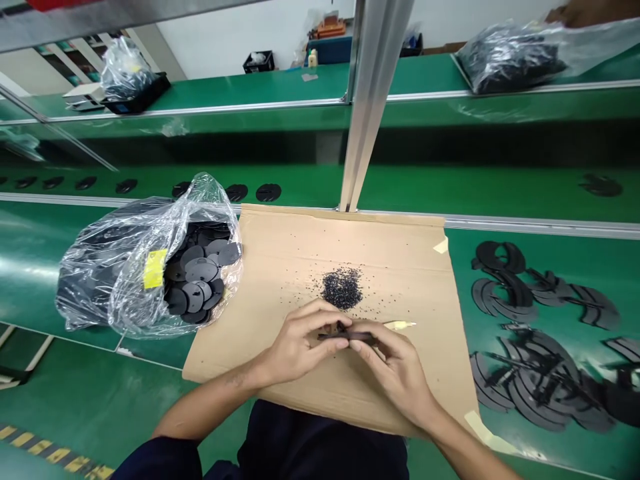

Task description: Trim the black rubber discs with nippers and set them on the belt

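My left hand [300,343] and my right hand [393,363] meet over a sheet of brown cardboard [400,267] and pinch the same thin black disc [347,335], seen edge-on between the fingertips. Both hands are closed on it. Just beyond the fingers lies a small heap of black crumbs [342,288] on the cardboard. A clear plastic bag [140,267] full of black discs lies to the left, its mouth open toward the cardboard.
Black ring-shaped scraps [540,333] are strewn over the green bench at the right. A metal post [370,107] rises behind the cardboard. Several discs [269,192] lie on the conveyor belt behind. More bagged parts [510,60] sit on the upper shelf.
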Tool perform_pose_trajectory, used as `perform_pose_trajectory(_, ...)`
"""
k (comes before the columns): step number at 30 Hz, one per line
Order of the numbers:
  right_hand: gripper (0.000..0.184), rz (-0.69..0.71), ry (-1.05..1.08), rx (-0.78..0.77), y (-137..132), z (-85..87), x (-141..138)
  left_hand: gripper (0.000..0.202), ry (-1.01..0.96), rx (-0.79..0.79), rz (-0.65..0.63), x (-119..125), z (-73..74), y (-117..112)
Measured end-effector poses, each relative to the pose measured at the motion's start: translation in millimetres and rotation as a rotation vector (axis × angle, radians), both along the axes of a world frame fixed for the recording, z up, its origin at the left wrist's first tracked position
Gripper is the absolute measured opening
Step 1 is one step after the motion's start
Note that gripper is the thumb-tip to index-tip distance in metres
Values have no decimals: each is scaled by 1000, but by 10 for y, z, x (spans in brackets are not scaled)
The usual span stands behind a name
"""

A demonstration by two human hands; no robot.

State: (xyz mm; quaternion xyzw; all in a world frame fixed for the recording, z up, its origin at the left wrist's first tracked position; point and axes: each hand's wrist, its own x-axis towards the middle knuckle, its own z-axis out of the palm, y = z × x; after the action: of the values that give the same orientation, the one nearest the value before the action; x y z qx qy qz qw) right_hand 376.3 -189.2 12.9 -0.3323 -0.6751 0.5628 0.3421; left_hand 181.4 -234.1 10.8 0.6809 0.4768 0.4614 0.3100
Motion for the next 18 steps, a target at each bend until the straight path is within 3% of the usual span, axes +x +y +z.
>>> perform_pose_trajectory(3,11,-28,56,179,-12,30,25,29,-51,100,-24,2,87,-46)
perform_pose_trajectory(6,19,-35,86,266,-52,33,37,38,-24,198,-74,4,144,-73)
perform_pose_trajectory(13,28,-49,92,272,-143,31,45,33,6,302,-110,-7,165,-81)
perform_pose_trajectory(18,32,-34,111,255,-153,53,78,31,47,263,-219,-49,184,-57)
